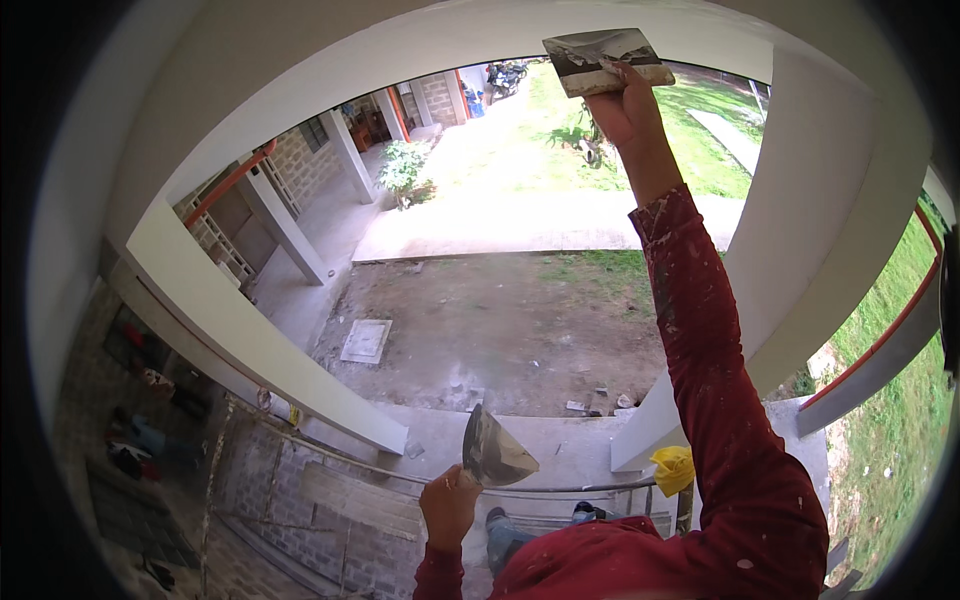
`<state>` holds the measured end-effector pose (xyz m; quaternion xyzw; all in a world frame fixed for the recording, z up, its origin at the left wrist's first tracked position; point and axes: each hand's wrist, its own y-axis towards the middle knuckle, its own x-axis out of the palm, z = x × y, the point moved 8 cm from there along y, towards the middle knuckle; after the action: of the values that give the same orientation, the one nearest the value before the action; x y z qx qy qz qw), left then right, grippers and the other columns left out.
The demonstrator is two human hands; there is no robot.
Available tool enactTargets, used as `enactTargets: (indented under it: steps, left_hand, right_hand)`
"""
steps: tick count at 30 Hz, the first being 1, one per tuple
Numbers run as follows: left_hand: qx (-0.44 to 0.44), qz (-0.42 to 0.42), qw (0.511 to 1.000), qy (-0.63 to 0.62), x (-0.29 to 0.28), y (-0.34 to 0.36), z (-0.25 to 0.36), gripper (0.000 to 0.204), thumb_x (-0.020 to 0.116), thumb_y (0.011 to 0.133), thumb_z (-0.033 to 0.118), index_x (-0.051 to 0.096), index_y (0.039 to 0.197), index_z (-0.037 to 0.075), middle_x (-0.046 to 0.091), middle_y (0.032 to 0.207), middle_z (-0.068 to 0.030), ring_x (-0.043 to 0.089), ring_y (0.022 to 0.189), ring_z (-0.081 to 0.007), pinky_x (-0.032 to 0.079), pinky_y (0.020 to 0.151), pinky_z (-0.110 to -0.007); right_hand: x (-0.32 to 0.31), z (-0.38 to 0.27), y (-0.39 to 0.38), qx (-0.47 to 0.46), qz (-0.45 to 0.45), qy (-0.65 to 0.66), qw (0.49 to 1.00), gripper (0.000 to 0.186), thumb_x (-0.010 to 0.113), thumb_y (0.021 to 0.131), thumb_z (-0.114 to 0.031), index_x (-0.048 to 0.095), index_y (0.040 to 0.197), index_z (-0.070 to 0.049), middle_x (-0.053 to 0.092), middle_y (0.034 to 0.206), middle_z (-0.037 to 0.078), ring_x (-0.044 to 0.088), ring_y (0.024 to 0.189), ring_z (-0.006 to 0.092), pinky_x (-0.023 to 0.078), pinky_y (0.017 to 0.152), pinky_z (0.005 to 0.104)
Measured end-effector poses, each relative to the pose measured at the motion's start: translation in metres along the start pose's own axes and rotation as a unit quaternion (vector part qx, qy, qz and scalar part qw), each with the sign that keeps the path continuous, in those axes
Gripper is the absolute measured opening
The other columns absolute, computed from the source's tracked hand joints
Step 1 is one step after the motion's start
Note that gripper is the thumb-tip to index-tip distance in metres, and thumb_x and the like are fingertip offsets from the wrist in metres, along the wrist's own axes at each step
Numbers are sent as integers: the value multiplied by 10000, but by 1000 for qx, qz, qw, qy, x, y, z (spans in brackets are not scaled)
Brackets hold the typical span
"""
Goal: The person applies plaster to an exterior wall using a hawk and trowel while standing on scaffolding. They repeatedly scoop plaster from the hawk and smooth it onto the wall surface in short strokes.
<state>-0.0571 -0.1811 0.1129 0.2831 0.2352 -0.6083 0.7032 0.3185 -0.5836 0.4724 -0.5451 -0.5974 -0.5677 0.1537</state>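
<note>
The white beam (330,60) arches overhead from nine to two o'clock, with bare ground (500,320) far beneath. The right hand (625,105), closed around a plaster-smeared trowel (605,60), presses it up at one o'clock; reaching this high risks lost balance. At six o'clock the left hand (448,503) grips a scraper (492,455), whose wet load could drip.
</note>
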Motion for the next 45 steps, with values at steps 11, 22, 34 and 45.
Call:
enactTargets:
  steps: [11,22,34,45]
  left_hand:
    - [-125,7,991,50,13,-87,-74,254,816,808,290,767,975,105,752,873,-169,724,886,-430,558,760,-516]
    - [-40,-17,997,67,19,-18,-19,261,793,832,299,767,1031,133,756,885,-157,730,887,-416,567,749,-502]
    - [65,46,986,149,-42,76,84,304,842,814,168,770,1102,100,770,877,-154,759,840,-375,576,717,-428]
    - [116,-16,901,418,-56,90,147,367,819,828,300,778,1158,143,750,865,-190,747,856,-412,585,726,-489]
  right_hand:
    - [49,-10,27,-18,-81,17,996,449,510,1071,-55,433,1510,-4,465,1594,226,430,1512,379,327,1272,656]
    - [137,-81,-184,-49,-206,34,977,465,544,1074,-105,440,1518,-14,497,1553,236,450,1497,353,340,1257,660]
    - [-19,31,-418,-88,-391,-609,684,534,752,882,2,650,1400,-80,624,1503,127,541,1455,326,350,1232,580]
    - [-74,74,-428,-141,-288,-709,628,440,717,905,-70,695,1336,-159,687,1405,33,586,1374,253,304,1182,661]
